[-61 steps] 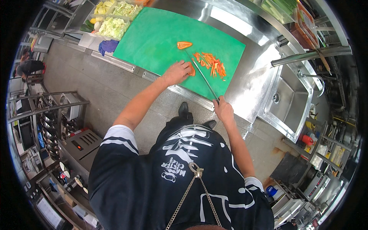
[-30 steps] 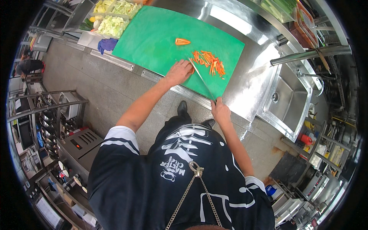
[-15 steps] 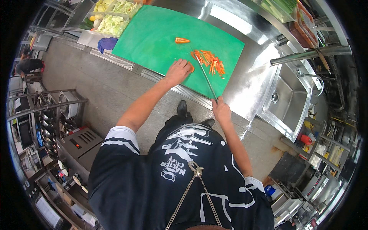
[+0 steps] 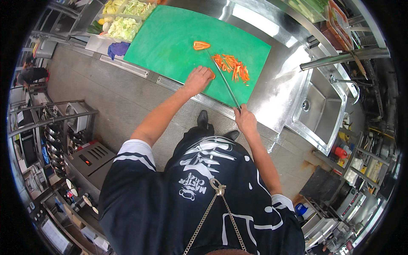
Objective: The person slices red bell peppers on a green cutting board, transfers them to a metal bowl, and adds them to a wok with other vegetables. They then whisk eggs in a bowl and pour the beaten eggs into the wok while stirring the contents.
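Observation:
On the green cutting board [image 4: 170,36], my left hand [image 4: 198,80] has its fingers bent over an orange carrot piece [image 4: 212,74], pressing it down near the front edge. My right hand [image 4: 245,120] grips the handle of a long knife [image 4: 227,87]. Its blade slants away over the board, just right of the held piece, with the tip pointing far left. Beyond the blade lies a loose pile of thin carrot strips [image 4: 238,69]. A larger tapered carrot piece [image 4: 202,45] rests farther back. My left fingertips are partly hidden.
Clear containers of chopped pale cabbage [image 4: 122,27] stand at the board's far left, beside a crumpled purple cloth [image 4: 118,50]. To the right are a steel counter [image 4: 272,102] and a sink [image 4: 321,106]. Another person [image 4: 32,74] is at far left.
The knife blade has shifted slightly, its tip now nearer the farther carrot piece. My right hand has moved barely; my left hand keeps its place on the carrot piece.

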Tool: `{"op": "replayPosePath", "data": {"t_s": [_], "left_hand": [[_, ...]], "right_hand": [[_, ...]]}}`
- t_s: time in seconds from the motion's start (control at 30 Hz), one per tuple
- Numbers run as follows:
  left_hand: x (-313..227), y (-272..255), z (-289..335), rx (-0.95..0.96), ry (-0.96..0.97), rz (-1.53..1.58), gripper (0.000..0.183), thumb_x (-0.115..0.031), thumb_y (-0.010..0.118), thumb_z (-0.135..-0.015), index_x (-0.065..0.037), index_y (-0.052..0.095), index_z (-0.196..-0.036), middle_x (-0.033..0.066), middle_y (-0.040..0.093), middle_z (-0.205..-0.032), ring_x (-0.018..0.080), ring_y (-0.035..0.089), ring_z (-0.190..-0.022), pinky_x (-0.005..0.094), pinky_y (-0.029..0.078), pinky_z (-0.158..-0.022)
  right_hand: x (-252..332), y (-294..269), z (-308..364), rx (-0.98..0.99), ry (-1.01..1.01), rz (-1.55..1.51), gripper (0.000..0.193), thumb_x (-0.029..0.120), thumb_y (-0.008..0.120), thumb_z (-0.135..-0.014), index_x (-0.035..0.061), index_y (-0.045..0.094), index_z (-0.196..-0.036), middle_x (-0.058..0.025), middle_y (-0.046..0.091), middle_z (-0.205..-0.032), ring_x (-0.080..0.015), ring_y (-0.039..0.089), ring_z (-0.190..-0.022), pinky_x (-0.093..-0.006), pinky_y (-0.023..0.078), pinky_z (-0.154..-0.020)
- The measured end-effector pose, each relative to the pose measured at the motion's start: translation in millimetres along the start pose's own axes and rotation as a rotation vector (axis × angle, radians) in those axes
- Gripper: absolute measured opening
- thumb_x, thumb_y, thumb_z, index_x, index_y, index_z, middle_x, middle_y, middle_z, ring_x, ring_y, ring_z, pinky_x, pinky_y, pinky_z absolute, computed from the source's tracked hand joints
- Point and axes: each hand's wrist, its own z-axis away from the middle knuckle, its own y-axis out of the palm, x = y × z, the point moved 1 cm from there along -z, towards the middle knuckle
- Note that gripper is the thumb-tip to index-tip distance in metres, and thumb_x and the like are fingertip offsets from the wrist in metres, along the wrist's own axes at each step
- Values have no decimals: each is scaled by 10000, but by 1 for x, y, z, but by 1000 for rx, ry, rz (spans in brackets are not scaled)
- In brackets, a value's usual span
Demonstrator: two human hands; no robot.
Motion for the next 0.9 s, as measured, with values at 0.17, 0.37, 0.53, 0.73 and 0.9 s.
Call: {"op": "replayPosePath", "data": {"t_s": [0.17, 0.37, 0.53, 0.73, 0.9], "left_hand": [[3, 1, -4, -5, 2, 38, 235, -198, 743, -896, -58, 640, -1055, 128, 624, -1030, 345, 626, -1031, 469, 538, -877], [-3, 0, -4, -68, -10, 15, 191, -197, 741, -893, -86, 661, -1027, 109, 621, -1017, 317, 623, -1010, 452, 532, -866], [-6, 2, 3, -132, -12, 49, 155, -136, 712, -915, -100, 681, -1063, 98, 602, -1012, 320, 599, -997, 443, 515, -859], [-1, 7, 1, -98, -11, 29, 184, -100, 693, -912, -84, 687, -1095, 121, 598, -1026, 336, 597, -1010, 448, 516, -879], [-1, 10, 3, -66, 1, 30, 219, -65, 661, -894, -72, 684, -1111, 137, 606, -1048, 359, 596, -1026, 465, 517, -896]], "right_hand": [[-5, -21, 39, 63, 29, 123, 393, 400, 604, -1039, 10, 564, -1063, -292, 697, -742, -499, 712, -728, -591, 566, -657], [-4, 10, 14, 5, 12, 7, 393, 399, 609, -1036, 11, 573, -1086, -300, 697, -747, -502, 712, -733, -590, 569, -664], [-3, -2, 0, 15, 54, -2, 402, 406, 605, -1038, 10, 575, -1098, -292, 703, -762, -503, 713, -742, -588, 570, -681], [-4, -30, 45, 101, 66, 108, 410, 422, 601, -1038, 16, 570, -1089, -297, 697, -753, -508, 710, -738, -589, 565, -670], [-7, 4, 15, 18, 17, -1, 415, 429, 596, -1041, 17, 566, -1084, -304, 692, -745, -516, 705, -730, -595, 558, -653]]}}
